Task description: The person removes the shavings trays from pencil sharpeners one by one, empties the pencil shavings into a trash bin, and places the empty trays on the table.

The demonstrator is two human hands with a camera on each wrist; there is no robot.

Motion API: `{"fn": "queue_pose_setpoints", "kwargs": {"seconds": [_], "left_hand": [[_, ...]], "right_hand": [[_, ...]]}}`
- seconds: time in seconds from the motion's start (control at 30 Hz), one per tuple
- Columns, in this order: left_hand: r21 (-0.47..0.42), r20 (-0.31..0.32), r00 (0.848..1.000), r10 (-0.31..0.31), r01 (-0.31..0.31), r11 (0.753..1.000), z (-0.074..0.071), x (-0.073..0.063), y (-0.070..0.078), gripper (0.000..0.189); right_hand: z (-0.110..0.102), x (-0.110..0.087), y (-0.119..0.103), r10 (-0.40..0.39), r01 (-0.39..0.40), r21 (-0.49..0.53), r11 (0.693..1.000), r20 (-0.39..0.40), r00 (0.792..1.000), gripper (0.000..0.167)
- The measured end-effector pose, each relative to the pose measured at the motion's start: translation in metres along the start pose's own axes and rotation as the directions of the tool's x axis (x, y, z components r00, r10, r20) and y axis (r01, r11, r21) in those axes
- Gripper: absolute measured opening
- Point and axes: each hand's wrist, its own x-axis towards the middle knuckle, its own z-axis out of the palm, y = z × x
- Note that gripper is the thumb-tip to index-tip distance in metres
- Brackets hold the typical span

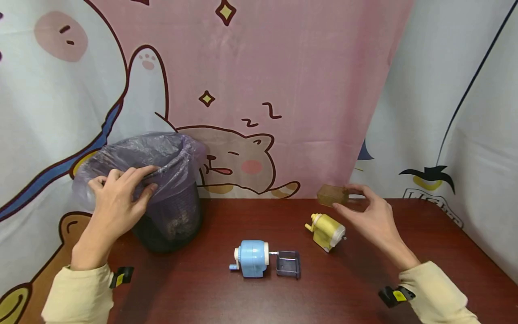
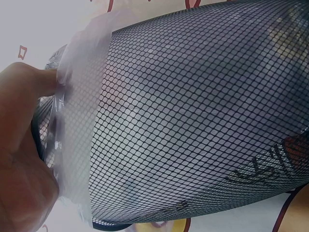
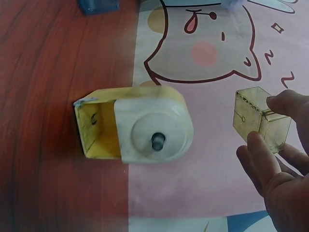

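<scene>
My left hand (image 1: pixel 119 198) grips the near rim of a black mesh trash bin (image 2: pixel 193 111) lined with a thin purple plastic bag (image 1: pixel 180 180). In the head view, its fingers reach over the rim. My right hand (image 1: pixel 374 218) pinches a translucent yellowish shavings drawer (image 3: pixel 256 116) between thumb and fingers, raised behind the yellow pencil sharpener (image 1: pixel 325 231). That sharpener stands on the table with its drawer slot (image 3: pixel 102 128) open and bare inside. Left of it, a light blue pencil sharpener (image 1: pixel 252 258) stands beside a dark translucent drawer (image 1: pixel 288 264).
The reddish-brown table (image 1: pixel 226 301) runs back to a pink and white cartoon curtain (image 1: pixel 315 90). The bin stands at the back left against this cloth. Something brownish (image 1: pixel 178 225) shows through the mesh low in the bin.
</scene>
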Motion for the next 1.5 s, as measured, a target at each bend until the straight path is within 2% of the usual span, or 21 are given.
{"fn": "queue_pose_setpoints", "kwargs": {"seconds": [0.3,0.67,0.93,1.23,1.5], "left_hand": [[-0.006,0.01,1.0,-0.027,0.027,1.0,-0.001,-0.003,0.0,0.037],[-0.001,-0.01,1.0,-0.018,0.018,1.0,0.001,-0.003,-0.002,0.037],[0.003,-0.007,1.0,-0.019,0.019,1.0,0.001,-0.001,-0.001,0.037],[0.002,-0.005,1.0,-0.022,0.022,1.0,0.001,0.0,0.0,0.036],[0.005,-0.007,1.0,-0.017,0.017,1.0,0.001,0.001,0.0,0.036]], "right_hand": [[-0.007,-0.009,0.011,0.016,-0.016,-0.023,1.0,-0.006,1.0,0.061],[-0.018,-0.014,0.026,0.023,-0.023,-0.045,0.999,-0.004,1.0,0.063],[-0.026,-0.021,0.037,0.028,-0.03,-0.11,0.994,-0.014,1.0,0.061],[-0.035,-0.03,0.05,0.107,-0.101,-0.158,0.982,0.027,0.994,0.065],[-0.04,-0.038,0.066,0.104,-0.092,-0.2,0.976,0.052,0.993,0.064]]}}
